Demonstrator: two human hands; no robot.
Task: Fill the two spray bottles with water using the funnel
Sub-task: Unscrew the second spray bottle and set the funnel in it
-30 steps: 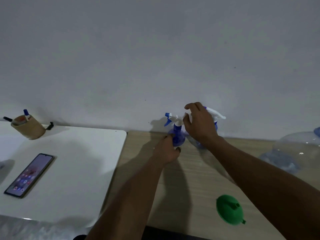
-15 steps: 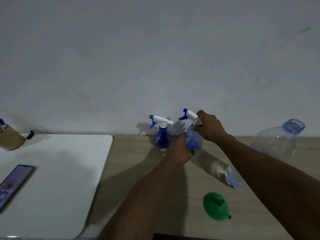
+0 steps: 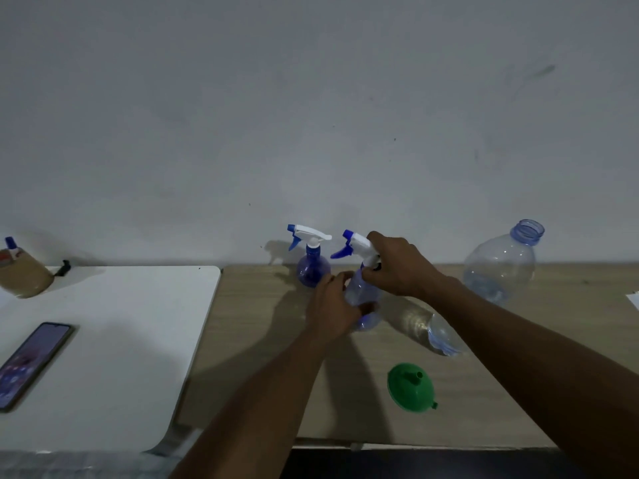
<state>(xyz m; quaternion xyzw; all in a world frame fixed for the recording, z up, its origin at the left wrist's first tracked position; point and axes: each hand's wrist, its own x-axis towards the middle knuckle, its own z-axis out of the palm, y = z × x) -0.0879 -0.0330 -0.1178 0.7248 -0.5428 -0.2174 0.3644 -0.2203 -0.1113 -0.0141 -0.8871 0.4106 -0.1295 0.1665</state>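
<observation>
Two blue spray bottles with white trigger heads are at the back of the wooden table. The far one stands alone by the wall. The nearer one is tilted, its body gripped by my left hand, while my right hand grips its white spray head at the neck. A green funnel lies mouth-down on the table, nearer me and to the right. A big clear water jug with an open blue neck stands at the right by the wall.
The wooden table adjoins a white table on the left, which carries a phone and a brown pen holder. A clear plastic bottle lies on its side under my right forearm. A paper corner shows at the far right.
Both hands pulled the right-hand spray bottle forward off the wall line and tilted it; my left hand left the other bottle to grip this one's body. The camera view shifted right.
</observation>
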